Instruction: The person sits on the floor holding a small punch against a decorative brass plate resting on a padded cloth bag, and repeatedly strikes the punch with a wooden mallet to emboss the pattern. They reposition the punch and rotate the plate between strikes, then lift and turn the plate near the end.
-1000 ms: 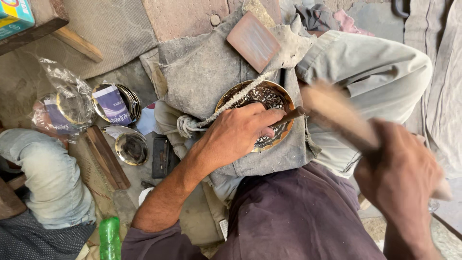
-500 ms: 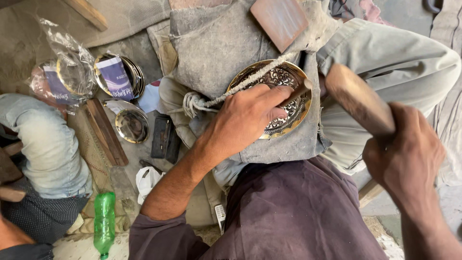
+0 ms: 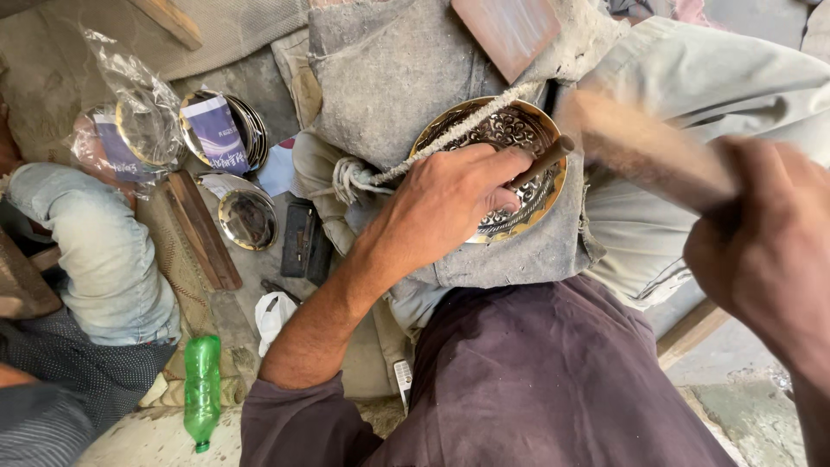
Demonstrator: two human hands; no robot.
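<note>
A round brass plate (image 3: 534, 130) with an engraved pattern rests on grey cloth over my lap. My left hand (image 3: 445, 203) lies on the plate and is shut on a thin metal punch (image 3: 543, 160), its tip hidden under my fingers. My right hand (image 3: 765, 251) is raised at the right edge and grips a wooden mallet (image 3: 635, 147), blurred by motion, just right of the punch's upper end. A twisted white cord (image 3: 450, 138) runs across the plate's upper left rim.
Stacked brass plates (image 3: 238, 130), one shiny small plate (image 3: 248, 220), a plastic bag of plates (image 3: 130, 130), a wooden stick (image 3: 203, 229) and a dark case (image 3: 298, 242) lie left. A green bottle (image 3: 201, 389) lies near another person's leg (image 3: 95, 251). A wooden block (image 3: 510, 30) sits above.
The mallet in my right hand has swung down and left toward the punch's end. The view has shifted, so the plate sits higher in the frame. My left hand stays on the plate.
</note>
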